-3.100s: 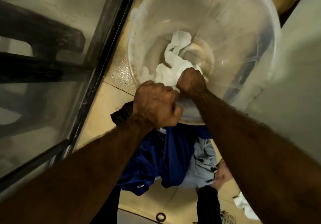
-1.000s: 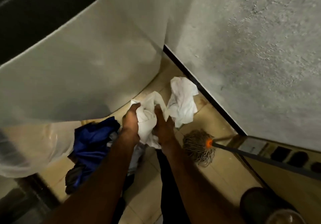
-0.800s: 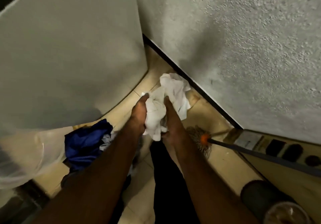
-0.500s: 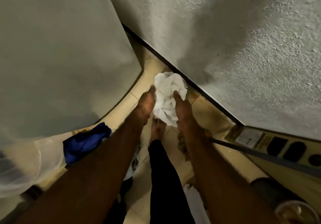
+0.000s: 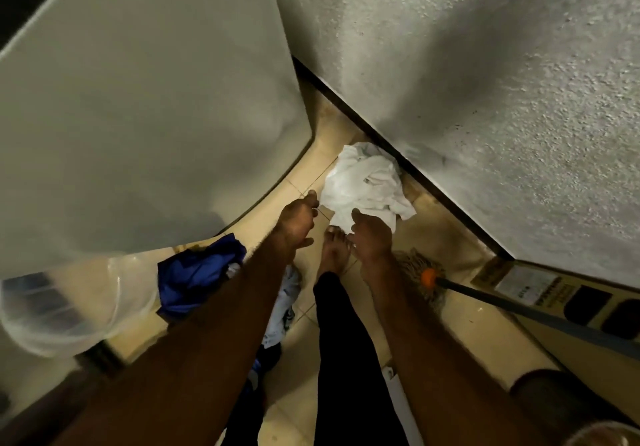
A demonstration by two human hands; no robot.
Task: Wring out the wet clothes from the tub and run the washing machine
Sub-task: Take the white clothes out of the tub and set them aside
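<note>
A crumpled white cloth (image 5: 363, 182) lies low over the tiled floor, close to the dark skirting of the wall. My left hand (image 5: 298, 219) is just left of it, fingers apart and holding nothing. My right hand (image 5: 372, 238) is below the cloth with fingers spread, their tips at the cloth's lower edge. The clear plastic tub (image 5: 69, 307) shows at the left edge. The white washing machine's side (image 5: 138, 99) fills the upper left. A blue garment (image 5: 197, 276) lies heaped on the floor beside the tub, with a pale garment (image 5: 284, 307) next to it.
A rough grey wall (image 5: 485, 65) closes in on the right. A string mop head (image 5: 412, 265) with an orange collar and dark handle lies on the floor at right. My bare foot (image 5: 334, 248) stands between my hands. A dark round container (image 5: 554, 400) sits at bottom right.
Both hands lifted the white cloth out of the tub, squeezed it between them, carried it toward the wall, and have now opened and drawn back from it.
</note>
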